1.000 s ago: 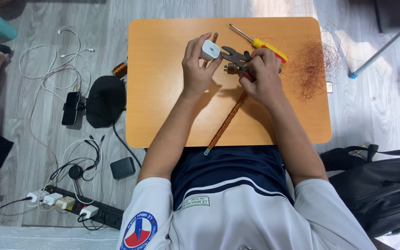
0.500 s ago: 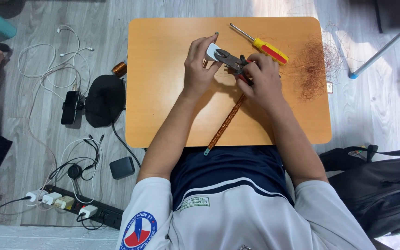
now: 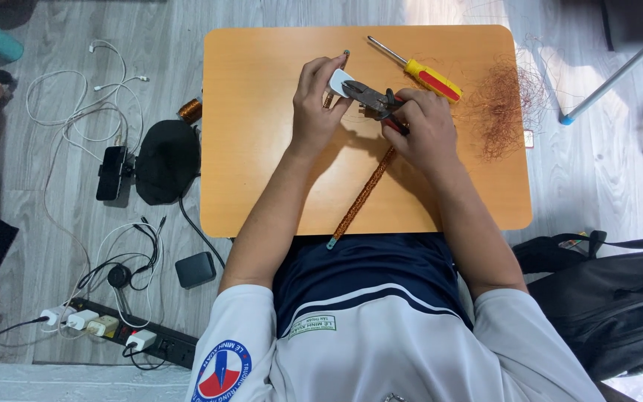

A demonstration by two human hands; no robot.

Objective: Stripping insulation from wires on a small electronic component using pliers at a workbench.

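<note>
Sitting at a small orange table, a person works with both hands near its far middle. The left hand pinches a small white block between thumb and fingertips. The right hand is curled tight around the red handles of dark pliers, whose tips touch the block. A long copper-wound rod runs from under the hands to the near edge. A yellow and red screwdriver lies just right, beside loose copper wire.

The pliers now bite the white piece, previously apart.
</note>
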